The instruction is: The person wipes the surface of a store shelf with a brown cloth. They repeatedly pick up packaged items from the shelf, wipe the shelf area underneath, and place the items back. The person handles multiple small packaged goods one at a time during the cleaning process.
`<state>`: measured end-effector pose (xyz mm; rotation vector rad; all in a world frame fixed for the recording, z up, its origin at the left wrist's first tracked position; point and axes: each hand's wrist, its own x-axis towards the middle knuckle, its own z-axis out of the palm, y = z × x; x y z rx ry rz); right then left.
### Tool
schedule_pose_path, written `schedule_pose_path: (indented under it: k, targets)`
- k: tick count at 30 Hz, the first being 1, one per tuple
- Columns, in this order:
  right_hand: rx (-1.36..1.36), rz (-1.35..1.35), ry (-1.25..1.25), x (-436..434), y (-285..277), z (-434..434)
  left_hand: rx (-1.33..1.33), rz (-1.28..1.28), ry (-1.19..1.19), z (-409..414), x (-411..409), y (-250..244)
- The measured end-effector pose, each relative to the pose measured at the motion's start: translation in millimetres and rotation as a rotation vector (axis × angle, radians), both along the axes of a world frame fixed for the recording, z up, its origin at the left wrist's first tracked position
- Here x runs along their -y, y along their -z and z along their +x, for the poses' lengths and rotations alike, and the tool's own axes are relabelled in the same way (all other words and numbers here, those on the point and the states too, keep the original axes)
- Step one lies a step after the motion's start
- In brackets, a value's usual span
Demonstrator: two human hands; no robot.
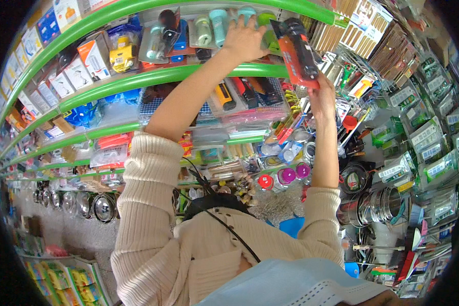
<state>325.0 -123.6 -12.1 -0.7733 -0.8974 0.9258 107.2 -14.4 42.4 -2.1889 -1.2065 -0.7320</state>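
My left hand (246, 40) reaches over the upper shelf with its fingers spread. Under and behind the fingers is a teal cylindrical item (246, 11), partly hidden; whether I touch it is hard to tell. Beside it stand another teal item (218, 26) and a pale green one (202, 31) in clear packaging. A bright green item (271, 40) sits just right of the hand. My right hand (321, 95) grips the lower end of a blister pack (300, 53), which holds a black flashlight-like item on a red card. This pack is held tilted in front of the shelf's right end.
A green shelf edge (176, 74) runs below my left hand. Boxed goods (93, 55) and a yellow packaged item (122, 53) line the shelf leftward. Packaged utensils (430, 141) hang at the right. Jars with purple lids (287, 175) and steel pot lids (104, 207) sit lower.
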Motion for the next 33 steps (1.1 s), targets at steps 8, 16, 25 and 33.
schedule_pose_path:
  k: [8,16,25,33]
  targets:
    - [0.173,0.012,0.048,-93,-26,0,0.066,-0.179,0.005,15,-19,-3]
    - [0.220,-0.021,0.062,-134,-46,-19,0.071,0.212,-0.059,7,-29,-7]
    - [0.839,-0.028,0.358,-171,-50,-33,0.145,0.389,-0.034,-30,-40,3]
    - [1.532,-0.035,0.622,-145,-69,-71,0.132,0.284,-0.014,-20,-26,11]
